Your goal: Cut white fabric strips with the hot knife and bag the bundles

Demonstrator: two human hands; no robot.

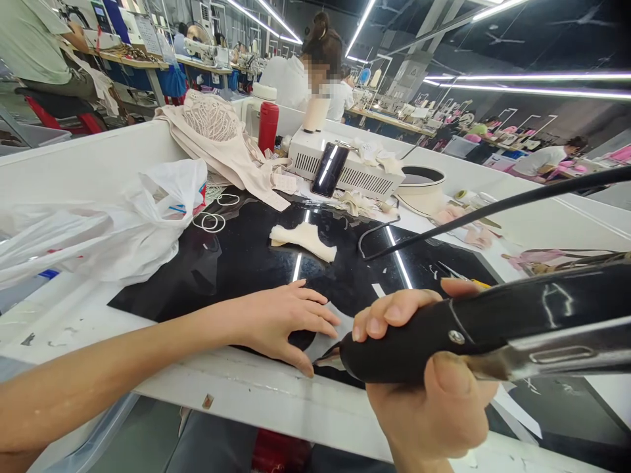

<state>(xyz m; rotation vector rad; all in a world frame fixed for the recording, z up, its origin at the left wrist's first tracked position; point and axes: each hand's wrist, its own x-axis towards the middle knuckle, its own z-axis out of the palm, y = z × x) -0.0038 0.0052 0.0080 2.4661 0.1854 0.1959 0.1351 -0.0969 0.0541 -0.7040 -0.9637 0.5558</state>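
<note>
My right hand (434, 407) is wrapped round a black handheld tool (419, 335) with a metal lever along its side and a pointed metal tip. The tip points left, close to my left thumb. My left hand (290, 322) lies spread over a pale translucent piece (330, 332) near the front edge of the glossy black sheet (236, 263). Part of that pale piece is hidden by my fingers and the tool. Beyond my left hand, a cream fabric piece (304, 240) rests on the sheet.
A white plastic bag (142, 223) lies left. Behind are beige lace garments (221, 144), a red bottle (267, 128), a phone (330, 169) leaning on a white vented box (365, 177), and a roll (421, 187). A black cable (473, 213) crosses the right. People sit beyond.
</note>
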